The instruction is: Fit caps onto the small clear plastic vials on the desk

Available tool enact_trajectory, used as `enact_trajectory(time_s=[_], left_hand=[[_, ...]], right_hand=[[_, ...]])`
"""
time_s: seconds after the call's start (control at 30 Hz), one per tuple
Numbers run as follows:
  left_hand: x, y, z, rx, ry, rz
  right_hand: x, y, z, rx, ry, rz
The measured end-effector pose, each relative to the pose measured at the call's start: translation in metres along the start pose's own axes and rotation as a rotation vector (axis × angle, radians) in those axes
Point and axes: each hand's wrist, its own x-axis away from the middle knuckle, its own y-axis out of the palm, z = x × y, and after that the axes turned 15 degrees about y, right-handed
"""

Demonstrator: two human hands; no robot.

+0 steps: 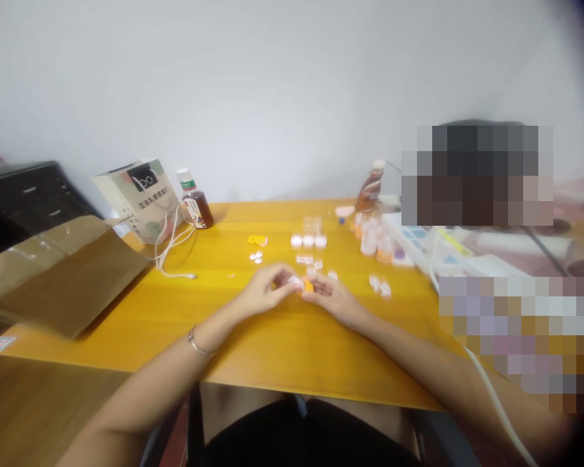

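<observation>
Both my hands meet over the middle of the yellow wooden table (126, 324). My left hand (265, 290) pinches a small white cap-like piece (294, 281). Pressed against it is a small orange piece (308, 285), held by the closed fingers of my right hand (331, 297). The blur hides how the two pieces join. Several small white pieces (309, 261) lie on the table just beyond my fingers. A thin bracelet (198, 345) circles my left wrist.
Three white caps (308, 241) and a yellow piece (257, 240) lie farther back. Small bottles (374, 241) cluster at right near a brown bottle (370, 187). A dark bottle (197, 201), a paper bag (139, 194), a white cable (172, 250) and a cardboard box (63, 272) sit at left.
</observation>
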Motion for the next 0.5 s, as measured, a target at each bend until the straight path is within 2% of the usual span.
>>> enact_trajectory(time_s=[0.13, 0.27, 0.37, 0.5], left_hand=[[-0.001, 0.007, -0.005, 0.161, -0.110, 0.045], [-0.001, 0.012, -0.010, 0.281, -0.161, 0.041], [-0.001, 0.012, -0.011, 0.292, -0.151, 0.045], [-0.002, 0.010, -0.006, 0.246, -0.071, 0.022]], right_hand=[[-0.007, -0.001, 0.009, -0.130, -0.049, 0.049], [-0.008, -0.001, 0.011, -0.135, -0.051, 0.070], [-0.005, 0.001, 0.007, -0.122, -0.068, 0.049], [-0.001, 0.004, 0.003, -0.129, -0.088, -0.010]])
